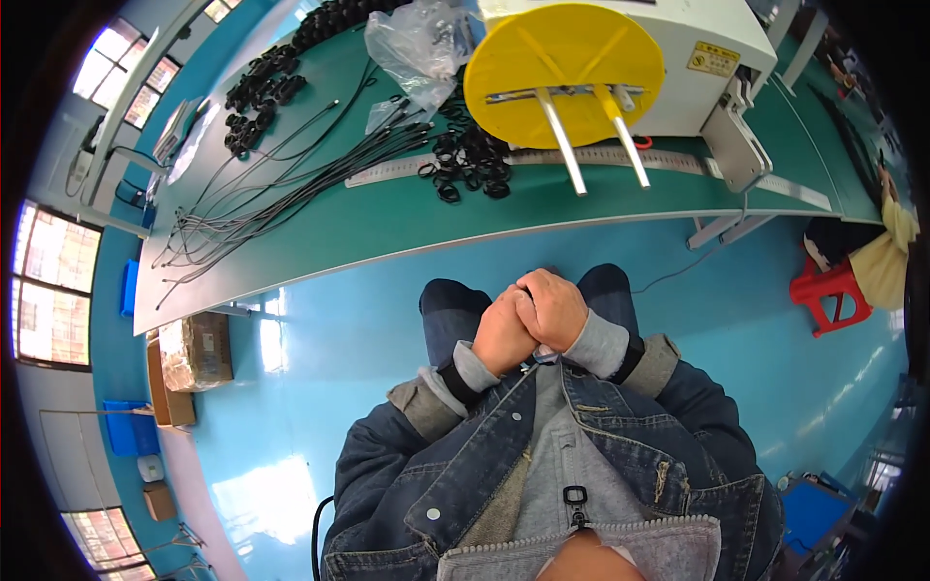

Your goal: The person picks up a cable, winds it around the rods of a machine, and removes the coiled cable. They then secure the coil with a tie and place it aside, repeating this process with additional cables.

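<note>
My left hand [506, 332] and my right hand [554, 308] are clasped together in front of my lap, below the table's near edge. The right hand's fingers fold over the left hand, and both hands are closed. No object shows between them, though the palms are hidden. Beyond them on the green table [387, 228] stands a white machine [697, 107] with a yellow disc [562, 73] bearing two metal rods. Next to the disc lies a pile of black coiled cables [470, 160]. Several straight dark cables [291, 179] spread to the left.
A metal ruler [407, 169] lies along the table under the cables. Behind sit a clear plastic bag [417, 48] and more black coils [254, 111]. A red stool [833, 295] is at right beside another person's yellow garment [882, 266]. Cardboard boxes [199, 349] rest on the floor at left.
</note>
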`<state>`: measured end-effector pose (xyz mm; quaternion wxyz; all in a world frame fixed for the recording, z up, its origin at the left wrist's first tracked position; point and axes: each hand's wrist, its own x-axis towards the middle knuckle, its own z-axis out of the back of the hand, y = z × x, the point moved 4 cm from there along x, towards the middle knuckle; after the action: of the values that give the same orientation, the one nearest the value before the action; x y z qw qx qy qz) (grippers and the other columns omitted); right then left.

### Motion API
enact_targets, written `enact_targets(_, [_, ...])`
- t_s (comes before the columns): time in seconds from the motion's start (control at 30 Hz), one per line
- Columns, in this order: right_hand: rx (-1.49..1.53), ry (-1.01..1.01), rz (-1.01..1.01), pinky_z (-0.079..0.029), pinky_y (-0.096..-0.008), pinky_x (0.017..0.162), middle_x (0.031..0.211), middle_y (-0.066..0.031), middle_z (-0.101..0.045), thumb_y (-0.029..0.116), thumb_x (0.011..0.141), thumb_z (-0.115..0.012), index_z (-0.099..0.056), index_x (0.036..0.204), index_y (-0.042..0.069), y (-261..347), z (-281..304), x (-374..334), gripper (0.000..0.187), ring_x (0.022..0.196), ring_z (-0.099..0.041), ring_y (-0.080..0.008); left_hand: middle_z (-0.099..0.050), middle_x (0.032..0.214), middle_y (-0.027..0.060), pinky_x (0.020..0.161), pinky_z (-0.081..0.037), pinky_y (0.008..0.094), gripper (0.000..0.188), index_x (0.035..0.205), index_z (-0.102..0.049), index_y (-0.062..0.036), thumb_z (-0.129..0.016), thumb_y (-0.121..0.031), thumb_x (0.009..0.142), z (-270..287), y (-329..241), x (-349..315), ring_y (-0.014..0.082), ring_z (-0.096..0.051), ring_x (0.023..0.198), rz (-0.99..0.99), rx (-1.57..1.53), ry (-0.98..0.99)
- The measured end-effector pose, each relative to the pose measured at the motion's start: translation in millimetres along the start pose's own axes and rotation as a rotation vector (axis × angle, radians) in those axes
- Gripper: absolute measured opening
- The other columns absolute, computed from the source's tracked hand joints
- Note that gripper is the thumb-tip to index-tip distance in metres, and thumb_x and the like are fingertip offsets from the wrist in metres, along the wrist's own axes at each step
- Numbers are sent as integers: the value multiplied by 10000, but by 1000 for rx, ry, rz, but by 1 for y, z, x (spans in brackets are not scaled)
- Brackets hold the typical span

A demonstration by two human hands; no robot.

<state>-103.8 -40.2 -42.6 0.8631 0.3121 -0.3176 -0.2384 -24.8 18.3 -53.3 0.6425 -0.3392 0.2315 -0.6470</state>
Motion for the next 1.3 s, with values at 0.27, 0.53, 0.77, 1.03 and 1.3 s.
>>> enact_targets(0.27, [-70, 1, 153, -461, -418, 584, 767, -153, -556, 267, 795, -584, -564, 832, 39, 21, 9, 89, 232, 706, -575, -337, -589, 723, 167, 594, -468, 336, 229, 863, -547, -1, -681, -112, 714, 37, 40, 2, 311, -586, 629, 129, -404, -470])
enact_targets(0.53, [-358, 29, 69, -466, -423, 617, 769, -113, -595, 213, 763, -614, -622, 791, 51, -30, -45, 170, 165, 740, -588, -324, -434, 613, -40, 504, -352, 237, 194, 749, -485, -19, -672, -67, 764, 81, 46, 1, 61, -389, 567, 288, -395, -497])
enact_targets(0.77, [120, -201, -146, -476, -341, 609, 730, -123, -638, 158, 769, -617, -655, 794, 10, -42, 21, 138, 155, 692, -616, -252, -444, 617, -39, 493, -339, 220, 190, 734, -495, -34, -676, -79, 769, 116, 41, 44, 47, -390, 558, 193, -552, -587])
enact_targets(1.03, [87, -326, -309, -488, -358, 585, 673, -136, -627, 192, 729, -639, -665, 754, 30, -74, 76, 91, 165, 629, -626, -254, -486, 625, -6, 456, -386, 231, 162, 782, -491, -32, -651, -38, 757, 40, -2, 117, 83, -460, 511, 416, -817, -384])
enact_targets(1.3, [51, -432, -345, -495, -361, 619, 706, -145, -635, 167, 729, -633, -661, 751, 34, -109, 105, 84, 138, 657, -622, -295, -527, 681, 30, 464, -438, 246, 137, 806, -490, -26, -620, -27, 763, 22, 14, 140, 112, -488, 504, 328, -666, -405])
